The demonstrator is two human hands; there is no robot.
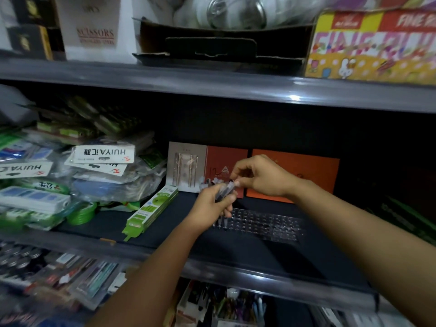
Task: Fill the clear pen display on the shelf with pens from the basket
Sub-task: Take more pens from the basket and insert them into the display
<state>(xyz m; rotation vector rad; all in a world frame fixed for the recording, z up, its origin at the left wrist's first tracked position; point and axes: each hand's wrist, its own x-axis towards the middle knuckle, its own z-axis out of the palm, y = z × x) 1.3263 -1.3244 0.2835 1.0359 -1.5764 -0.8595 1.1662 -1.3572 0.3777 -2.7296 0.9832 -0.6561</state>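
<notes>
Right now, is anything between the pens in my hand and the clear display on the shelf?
Nothing visible. The left hand holds the pens directly above the display's left end, and the right hand pinches one pen's top.

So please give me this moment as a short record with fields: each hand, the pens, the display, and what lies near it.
left hand: grips a bundle of pens above the display's left end
right hand: fingers pinch the top of one pen in the bundle
clear pen display: lies flat on the dark shelf; mostly unfilled, a few pens standing at its left end
green box: left of display
orange boxes: behind display
</notes>
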